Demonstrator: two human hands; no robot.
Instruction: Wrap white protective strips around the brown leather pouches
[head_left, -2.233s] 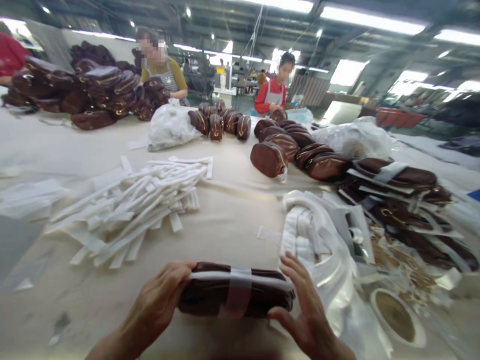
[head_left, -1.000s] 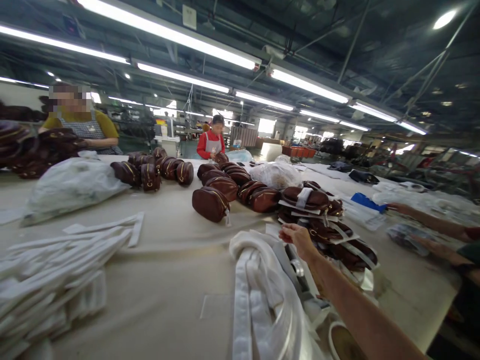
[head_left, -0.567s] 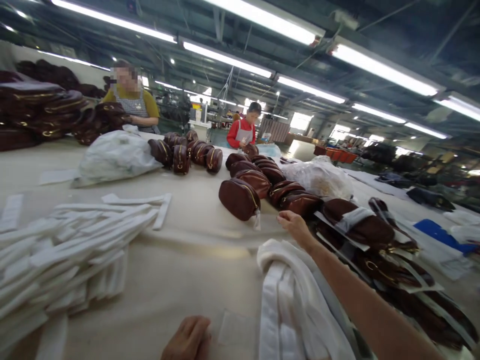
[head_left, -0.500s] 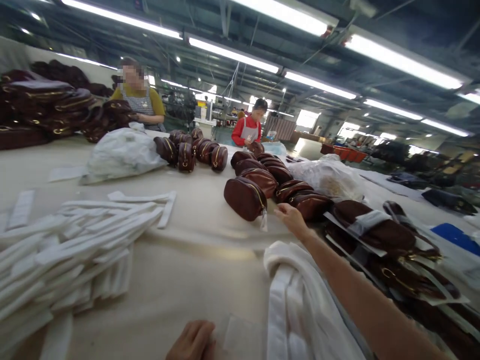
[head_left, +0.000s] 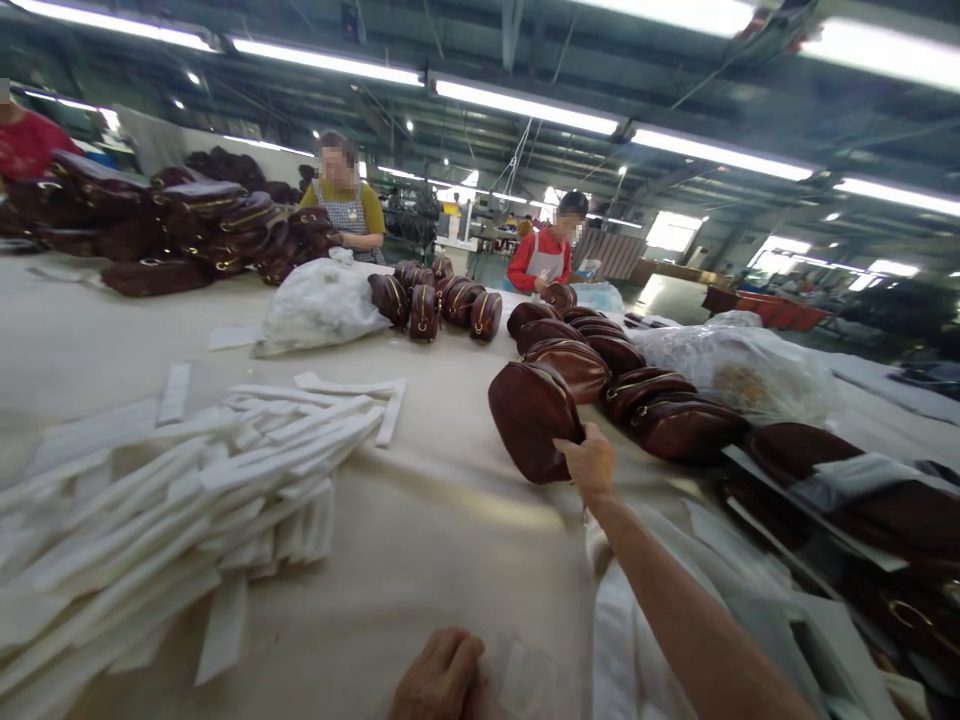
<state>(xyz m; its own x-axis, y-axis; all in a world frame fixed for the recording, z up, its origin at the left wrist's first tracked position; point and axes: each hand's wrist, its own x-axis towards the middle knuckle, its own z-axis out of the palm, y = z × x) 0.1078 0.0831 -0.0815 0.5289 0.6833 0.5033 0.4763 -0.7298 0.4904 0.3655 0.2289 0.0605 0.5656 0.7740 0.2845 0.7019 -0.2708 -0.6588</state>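
My right hand (head_left: 589, 462) grips the near end of a brown leather zip bag (head_left: 529, 420), thumb on its side and fingers behind. The bag is tilted, and its gold zipper runs along the top edge. Close to the table's front, my left hand (head_left: 441, 675) rests with its fingers curled in. Whether anything is inside those fingers is hidden. Just right of it lies a small clear plastic piece (head_left: 532, 680). More brown bags of the same kind (head_left: 566, 368) stand in rows right behind the gripped one.
Many white strips (head_left: 187, 510) are heaped at the left. White cloth-like material (head_left: 626, 640) lies under my right forearm. Larger dark brown bags (head_left: 847, 490) are stacked at the right. Two plastic bags (head_left: 322, 305) (head_left: 742, 365) sit farther back. Co-workers (head_left: 544, 255) stand beyond the table.
My right hand has closed on the near brown bag and tilted it. My left hand stays low on the table. The view has turned left.
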